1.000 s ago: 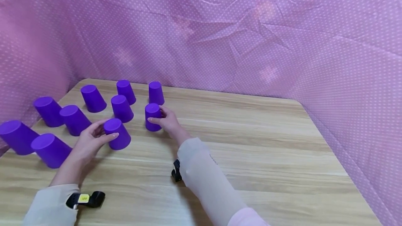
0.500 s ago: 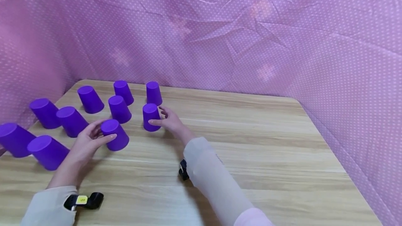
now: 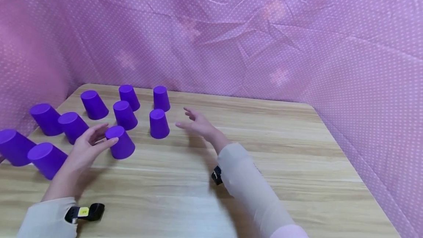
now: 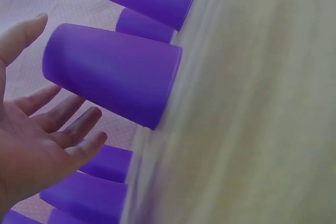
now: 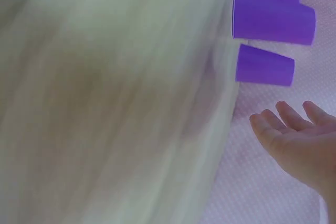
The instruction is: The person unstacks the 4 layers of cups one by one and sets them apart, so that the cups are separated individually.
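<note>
Several purple cups stand upside down on the wooden table. My left hand [image 3: 82, 150] is beside the nearest middle cup [image 3: 122, 145], its thumb and fingers spread. In the left wrist view, a gap shows between the thumb and that cup [image 4: 113, 74], and the relaxed fingers [image 4: 79, 129] hold nothing. My right hand [image 3: 201, 125] hovers to the right of the front cup of the right-hand pair [image 3: 159, 126], apart from it. The other cup of that pair [image 3: 161, 98] stands behind. In the right wrist view, my right hand [image 5: 299, 148] has loosely extended fingers and no object.
More upturned cups stand to the left, among them a far-left cup [image 3: 14, 148], a near-left cup [image 3: 49, 161] and a back cup [image 3: 129, 97]. A pink dotted cloth [image 3: 231, 39] hangs around the wooden table [image 3: 281, 157] at the back and sides.
My right hand has let go of the front right cup and drawn away to the right. My left hand has eased slightly left, loosening from its cup. The cups stand as before.
</note>
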`<state>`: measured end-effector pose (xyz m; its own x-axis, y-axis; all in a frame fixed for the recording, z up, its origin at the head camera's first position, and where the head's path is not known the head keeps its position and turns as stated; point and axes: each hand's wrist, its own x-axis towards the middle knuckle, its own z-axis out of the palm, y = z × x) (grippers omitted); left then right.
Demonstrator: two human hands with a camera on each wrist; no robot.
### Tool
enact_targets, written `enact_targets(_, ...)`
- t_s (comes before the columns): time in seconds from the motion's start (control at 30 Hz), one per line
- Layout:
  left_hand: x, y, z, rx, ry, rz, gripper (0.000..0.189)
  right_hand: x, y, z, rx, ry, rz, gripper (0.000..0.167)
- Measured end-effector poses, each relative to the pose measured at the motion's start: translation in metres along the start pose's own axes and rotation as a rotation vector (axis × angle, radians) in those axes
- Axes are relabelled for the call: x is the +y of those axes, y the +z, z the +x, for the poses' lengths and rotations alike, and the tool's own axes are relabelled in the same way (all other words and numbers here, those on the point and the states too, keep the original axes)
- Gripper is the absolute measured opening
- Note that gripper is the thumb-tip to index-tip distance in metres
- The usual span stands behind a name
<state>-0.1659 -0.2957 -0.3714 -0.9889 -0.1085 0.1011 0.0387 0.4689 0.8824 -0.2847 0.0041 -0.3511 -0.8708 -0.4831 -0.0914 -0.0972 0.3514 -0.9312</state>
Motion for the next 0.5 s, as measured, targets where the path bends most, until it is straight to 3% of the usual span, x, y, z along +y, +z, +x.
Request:
enact_targets(0.2, -0.026, -0.006, 0.028, 0.042, 0.036, 0.073, 0.062, -0.006, -0.025, -0.012, -0.006, -0.012, -0.116, 0.074)
enact_targets(0.27, -0.024, -0.005, 0.035, 0.068, 0.048, 0.119, 0.064, -0.008, -0.031, -0.017, 0.000, -0.030, -0.163, 0.072)
enact_targets(0.33, -0.007, -0.002, 0.037, 0.079, 0.036, 0.164, 0.067, -0.011, -0.037, -0.021, 0.009, -0.048, -0.217, 0.070)
enact_targets(0.43, 0.040, 0.007, 0.031, 0.071, 0.064, 0.216, 0.071, -0.017, -0.046, -0.028, 0.024, -0.055, -0.298, 0.067)
enact_targets(0.5, 0.070, 0.015, 0.029, 0.075, 0.122, 0.261, 0.070, -0.019, -0.053, -0.031, 0.030, -0.062, -0.336, 0.066)
